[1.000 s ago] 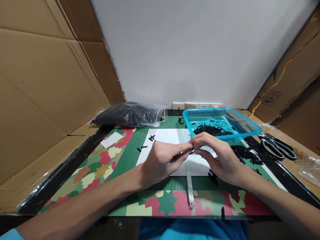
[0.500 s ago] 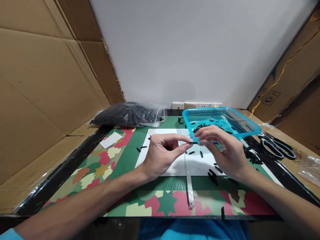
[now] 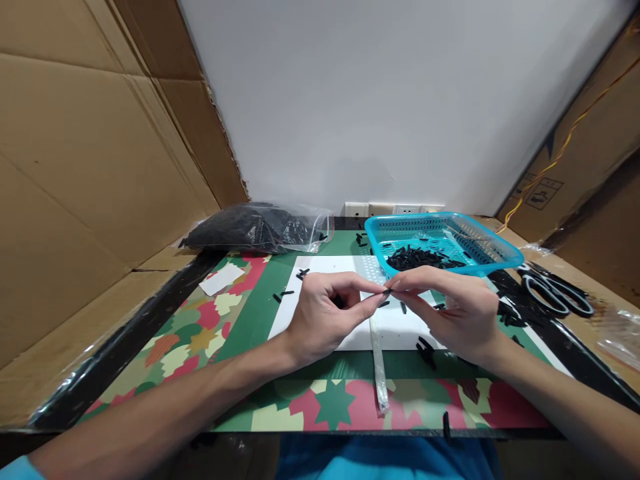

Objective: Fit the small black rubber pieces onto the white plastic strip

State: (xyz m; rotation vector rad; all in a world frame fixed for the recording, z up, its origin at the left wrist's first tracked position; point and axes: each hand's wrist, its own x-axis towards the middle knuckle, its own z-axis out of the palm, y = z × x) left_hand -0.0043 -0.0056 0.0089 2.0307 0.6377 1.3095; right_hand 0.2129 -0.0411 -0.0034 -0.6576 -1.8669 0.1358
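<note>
My left hand (image 3: 327,313) pinches a small black piece (image 3: 387,291) between thumb and forefinger above the white sheet (image 3: 295,320). My right hand (image 3: 455,307) meets it from the other side, its thumb and fingertips closed on the same piece, most of which the fingers hide. Beneath and around the hands, several loose black pieces (image 3: 426,352) lie on the sheet. Just behind my right hand stands a blue basket (image 3: 500,257) with a heap of black pieces (image 3: 417,258) in it. A narrow clear plastic strip (image 3: 379,367) runs from the sheet toward the table's front edge.
A clear bag of black material (image 3: 250,227) lies at the back left, near a white paper scrap (image 3: 221,279). Scissors (image 3: 557,293) rest at the right beside more black pieces. Cardboard walls (image 3: 90,120) stand on both sides, with wall sockets (image 3: 383,211) behind.
My right hand has lowered and moved left, and its fingertips have closed on the black piece in my left hand. More of the heap in the basket now shows.
</note>
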